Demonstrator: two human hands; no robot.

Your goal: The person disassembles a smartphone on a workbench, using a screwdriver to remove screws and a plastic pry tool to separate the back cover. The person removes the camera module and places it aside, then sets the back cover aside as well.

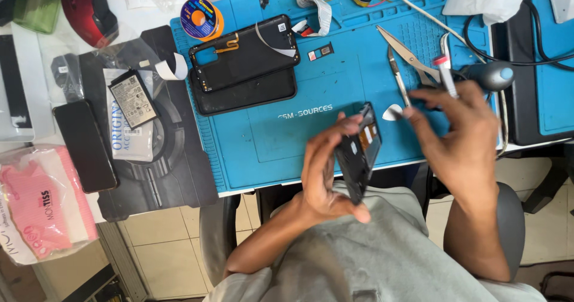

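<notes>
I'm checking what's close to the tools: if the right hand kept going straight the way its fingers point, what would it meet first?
The right hand points up and left across the blue mat. The white pick at its fingertips comes first, then probably the scissors, though heights are unclear.

You look down on a white worktable (42, 108) filling the upper frame, with a blue work mat (299, 135) across its centre and right. Along the bottom left, pale beige floor tiles (161, 248) show in even, soft light.
</notes>
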